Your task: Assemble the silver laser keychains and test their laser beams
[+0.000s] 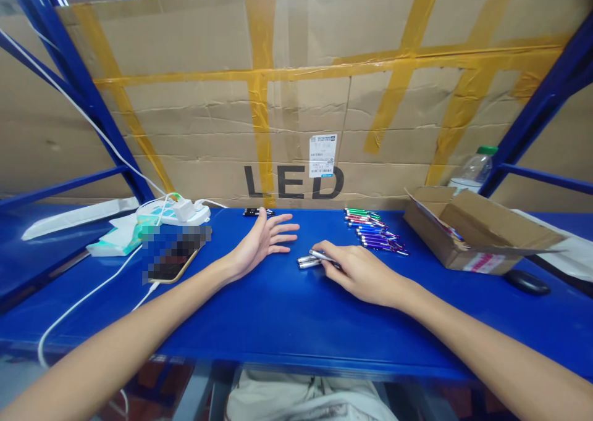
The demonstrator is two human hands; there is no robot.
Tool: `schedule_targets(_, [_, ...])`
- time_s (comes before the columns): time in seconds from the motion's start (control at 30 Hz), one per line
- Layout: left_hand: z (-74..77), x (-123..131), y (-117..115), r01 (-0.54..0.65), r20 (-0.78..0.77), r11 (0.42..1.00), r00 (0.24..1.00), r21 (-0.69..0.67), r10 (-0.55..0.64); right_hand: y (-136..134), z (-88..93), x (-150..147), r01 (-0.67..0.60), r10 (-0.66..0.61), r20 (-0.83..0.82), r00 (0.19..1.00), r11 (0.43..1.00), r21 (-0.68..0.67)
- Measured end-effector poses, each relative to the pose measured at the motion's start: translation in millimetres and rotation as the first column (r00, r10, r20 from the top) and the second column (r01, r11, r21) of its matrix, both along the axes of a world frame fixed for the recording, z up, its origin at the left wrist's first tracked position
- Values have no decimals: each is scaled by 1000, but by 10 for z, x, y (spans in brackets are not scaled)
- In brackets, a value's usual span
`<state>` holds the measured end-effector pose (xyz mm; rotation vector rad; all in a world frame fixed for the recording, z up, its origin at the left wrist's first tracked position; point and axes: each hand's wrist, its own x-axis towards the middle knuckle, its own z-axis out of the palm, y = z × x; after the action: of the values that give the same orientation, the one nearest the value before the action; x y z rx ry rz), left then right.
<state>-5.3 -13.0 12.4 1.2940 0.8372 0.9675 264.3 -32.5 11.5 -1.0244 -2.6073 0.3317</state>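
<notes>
My left hand [259,245] is held open above the blue table, fingers spread and pointing right, with nothing in it. Just behind its thumb lie some black pens [251,212]. My right hand [361,270] is closed on a silver pen [319,255] between thumb and fingers. Under that pen are more silver pens [303,262], partly hidden, so I cannot tell whether they rest on the table or are gripped too. Beyond my right hand a row of pens [370,228] in green, red, blue and purple lies side by side.
An open cardboard box [463,236] stands at the right, a black mouse [527,281] beside it and a green-capped bottle [475,169] behind. At the left lie a phone [178,257], a tissue pack [121,236] and a white power strip [176,211] with cables. Taped cardboard [208,131] walls the back.
</notes>
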Motion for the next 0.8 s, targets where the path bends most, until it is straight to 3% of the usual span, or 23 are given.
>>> schedule_targets(0.43, [12, 10, -10, -6, -8, 1000, 1000, 3, 6, -45, 37, -25, -84, 87, 46, 995, 995, -57])
schedule_targets(0.8, [14, 9, -11, -21, -12, 1000, 1000, 17, 21, 62, -60, 25, -105, 101, 47, 994, 988, 116])
